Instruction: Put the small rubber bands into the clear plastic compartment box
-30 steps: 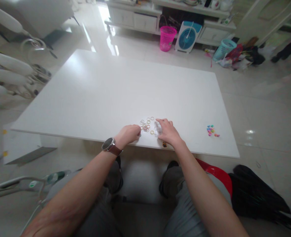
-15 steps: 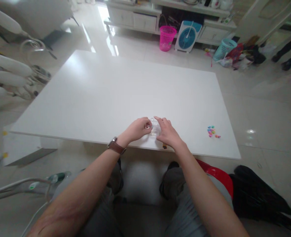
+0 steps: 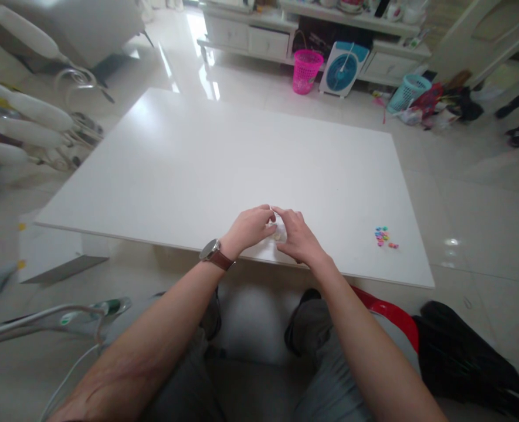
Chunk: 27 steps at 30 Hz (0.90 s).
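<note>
Near the front edge of the white table (image 3: pixel 224 158), a small clear plastic thing (image 3: pixel 280 232) lies between my two hands; whether it is a bag or a box I cannot tell. My left hand (image 3: pixel 254 227), with a watch (image 3: pixel 210 250) on its wrist, is on its left side. Its fingers are curled and closed, and what they hold is hidden. My right hand (image 3: pixel 298 237) arches over the right side, thumb and index finger apart. The right index fingertip is close to the left fingers; I cannot tell if they touch.
Several small colourful pieces (image 3: pixel 381 236) lie at the table's right end. Beyond the table stand a pink basket (image 3: pixel 307 73), a blue and white fan (image 3: pixel 342 69) and a light blue basket (image 3: pixel 406 94). A red stool (image 3: pixel 384 305) is by my right leg.
The left fingers have moved slightly right and up, closer to the right index finger. A small ring seen between the hands and another at the left fingers are now hidden. The view has shifted slightly.
</note>
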Each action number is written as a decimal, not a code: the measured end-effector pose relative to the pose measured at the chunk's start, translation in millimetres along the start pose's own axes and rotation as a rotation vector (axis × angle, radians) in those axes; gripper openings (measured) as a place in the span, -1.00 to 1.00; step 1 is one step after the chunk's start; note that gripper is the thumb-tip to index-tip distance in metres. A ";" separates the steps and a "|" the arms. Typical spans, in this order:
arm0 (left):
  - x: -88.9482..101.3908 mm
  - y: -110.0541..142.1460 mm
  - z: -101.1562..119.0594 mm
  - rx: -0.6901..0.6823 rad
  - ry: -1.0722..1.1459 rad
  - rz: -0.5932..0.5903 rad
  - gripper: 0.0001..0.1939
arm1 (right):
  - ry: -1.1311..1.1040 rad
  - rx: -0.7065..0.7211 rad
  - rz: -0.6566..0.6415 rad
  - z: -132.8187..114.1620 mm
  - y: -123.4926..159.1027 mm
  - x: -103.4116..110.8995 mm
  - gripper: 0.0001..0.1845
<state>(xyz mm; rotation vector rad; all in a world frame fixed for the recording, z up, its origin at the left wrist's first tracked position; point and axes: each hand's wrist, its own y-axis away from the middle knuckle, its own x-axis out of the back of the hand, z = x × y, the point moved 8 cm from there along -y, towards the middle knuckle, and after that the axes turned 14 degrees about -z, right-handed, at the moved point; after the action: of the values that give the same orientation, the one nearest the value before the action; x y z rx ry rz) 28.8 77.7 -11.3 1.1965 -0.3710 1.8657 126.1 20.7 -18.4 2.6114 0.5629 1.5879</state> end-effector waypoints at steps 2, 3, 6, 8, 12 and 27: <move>6.4 -0.6 -2.3 0.007 0.037 0.019 -0.83 | 0.010 -0.042 0.004 6.1 0.4 1.1 -0.07; 10.6 -0.7 -5.3 0.021 0.054 0.037 -0.83 | 0.014 -0.071 0.011 10.6 0.8 2.7 -0.08; 22.5 0.6 -23.3 0.125 0.073 0.097 -0.80 | 0.013 -0.170 0.047 27.6 3.1 8.8 -0.09; 23.5 2.4 -38.7 0.223 0.063 0.092 -0.81 | 0.005 -0.221 0.056 38.1 4.3 10.2 -0.09; 11.8 5.1 -55.3 0.324 0.017 0.017 -0.81 | -0.017 -0.247 0.028 49.8 2.7 3.2 -0.11; -20.8 -2.1 -50.9 0.232 0.010 -0.054 -0.74 | 0.018 -0.297 -0.084 50.9 4.0 -13.2 -0.13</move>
<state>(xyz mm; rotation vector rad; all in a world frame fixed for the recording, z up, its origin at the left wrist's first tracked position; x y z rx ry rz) 3.8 100.8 -54.5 1.3368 -0.1171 1.9055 165.8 20.7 -53.1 2.3283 0.3963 1.5376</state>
